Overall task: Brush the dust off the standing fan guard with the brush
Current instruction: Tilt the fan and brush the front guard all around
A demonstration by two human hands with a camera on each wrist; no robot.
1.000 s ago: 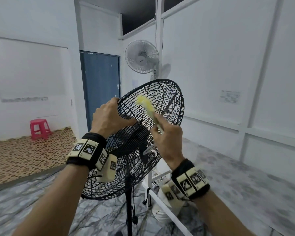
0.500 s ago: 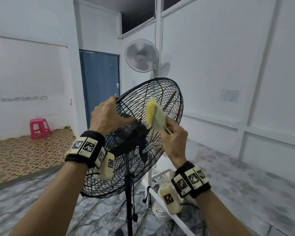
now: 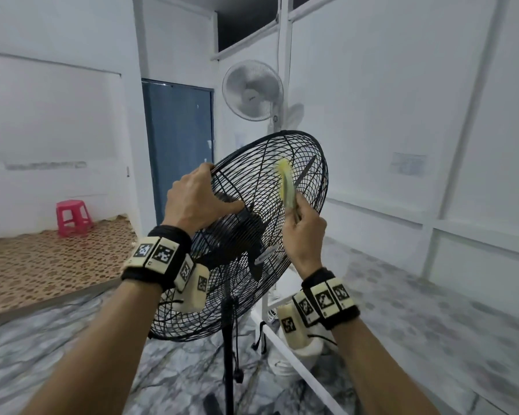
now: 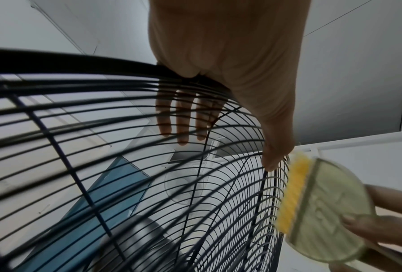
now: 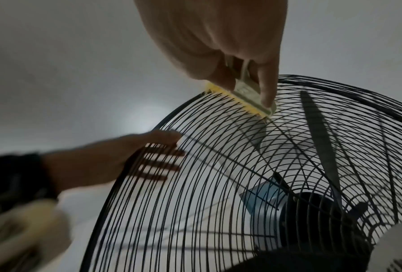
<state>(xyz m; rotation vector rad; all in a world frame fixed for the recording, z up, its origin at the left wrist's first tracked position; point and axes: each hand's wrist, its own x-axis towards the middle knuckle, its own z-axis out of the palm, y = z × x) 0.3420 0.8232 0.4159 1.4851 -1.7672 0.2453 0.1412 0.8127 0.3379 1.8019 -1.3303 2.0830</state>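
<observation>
The black wire fan guard (image 3: 237,295) stands tilted on its pole in front of me. My left hand (image 3: 198,199) grips its upper left rim, thumb on the front wires and fingers (image 4: 181,119) behind them. My right hand (image 3: 304,232) holds a pale green brush (image 3: 286,184) with yellow bristles by its handle. The bristles (image 4: 290,193) lie against the upper front wires. In the right wrist view the brush (image 5: 246,95) sits near the top rim, the left hand (image 5: 106,158) lower left, and a fan blade (image 5: 318,132) behind the guard (image 5: 195,202).
The fan's pole (image 3: 229,354) goes down to a marbled floor. A white fan (image 3: 252,91) hangs on the wall frame behind. A white rail (image 3: 297,366) runs low at the right, a blue door (image 3: 180,151) is behind, and a red stool (image 3: 72,217) stands on a raised patterned floor.
The brush has swept to the right across the upper guard wires, dipping and then rising a little. My left hand has kept its hold on the rim.
</observation>
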